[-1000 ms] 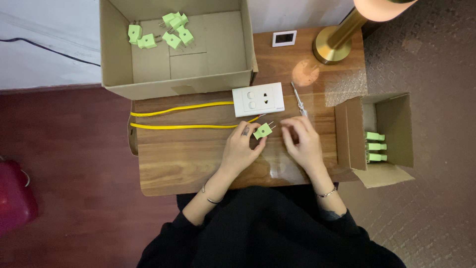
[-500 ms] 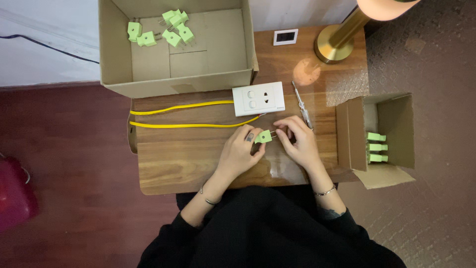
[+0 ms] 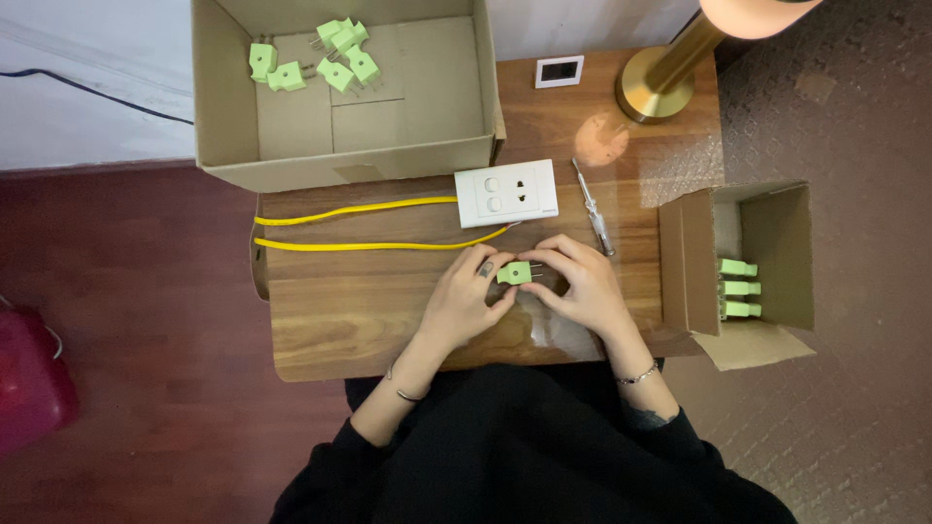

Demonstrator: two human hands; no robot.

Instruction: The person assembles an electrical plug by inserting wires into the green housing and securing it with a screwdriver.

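Note:
A small light-green plug (image 3: 514,273) with metal prongs is held between both my hands just above the wooden table (image 3: 340,320). My left hand (image 3: 466,301) grips its left side with the fingertips. My right hand (image 3: 578,286) closes on the prong side. Just beyond my hands lies a white switch-and-socket plate (image 3: 506,192) with two yellow wires (image 3: 359,225) running off to the left. A small screwdriver (image 3: 592,209) lies to the right of the plate.
A large open cardboard box (image 3: 427,155) at the back holds several green plugs (image 3: 320,58). A smaller open box (image 3: 777,233) to the right holds three green plugs (image 3: 738,287). A brass lamp base (image 3: 660,82) and a small white device (image 3: 560,71) stand at the back right.
The plug has turned in my fingers and now lies level with its prongs pointing right. Both hands have drawn closer together around it.

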